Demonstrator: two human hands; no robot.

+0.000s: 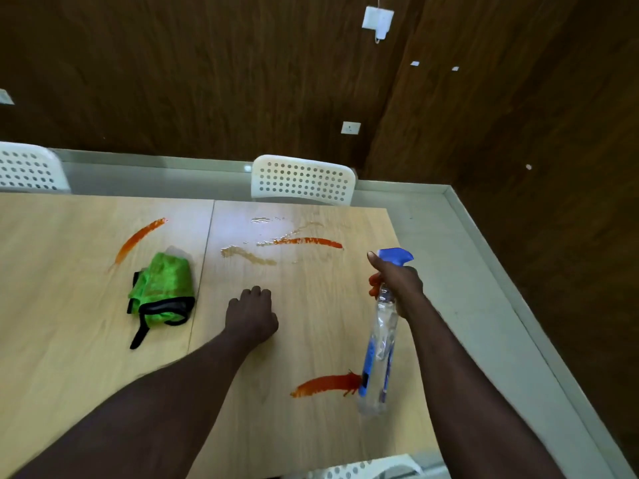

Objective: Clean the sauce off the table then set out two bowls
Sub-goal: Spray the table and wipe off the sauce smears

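Red sauce (325, 383) is streaking the wooden table (86, 340) in three places: near you by the bottle's base, at the far left, and at the far centre among wet patches (247, 255). Your right hand (397, 281) is gripping the bottle (378, 344) by its neck, thumb raised, letting it hang tilted above the table. Your left hand (252, 314) is resting on the table, fingers curled under, holding nothing. Just left of it, the green cloth (162, 288) is lying crumpled. A white chair (304, 181) is standing beyond the far edge.
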